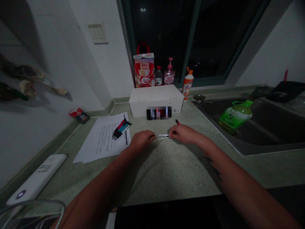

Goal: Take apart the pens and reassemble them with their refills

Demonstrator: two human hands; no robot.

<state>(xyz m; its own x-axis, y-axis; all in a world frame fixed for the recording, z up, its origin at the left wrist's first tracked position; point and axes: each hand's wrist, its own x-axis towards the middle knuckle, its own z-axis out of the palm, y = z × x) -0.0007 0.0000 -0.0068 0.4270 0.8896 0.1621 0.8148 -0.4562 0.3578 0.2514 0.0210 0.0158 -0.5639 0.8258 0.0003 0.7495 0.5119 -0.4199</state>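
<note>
Two forearms (pixel 234 173), two hands (pixel 142 140) (pixel 182 133), one white tube (pixel 163 135)

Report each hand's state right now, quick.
Left hand: closed, apparently pinching a small dark curved piece; too dim to identify.
Right hand: closed, apparently holding one end of a thin straight pale rod; material unclear.

Kitchen, shown by: one metal sink (pixel 267 128), set into a speckled green tabletop (pixel 164 175); one green-capped jug (pixel 235 115) in it; pump bottle (pixel 169 77) and orange-capped bottle (pixel 187 86) near window (pixel 164 28).
</note>
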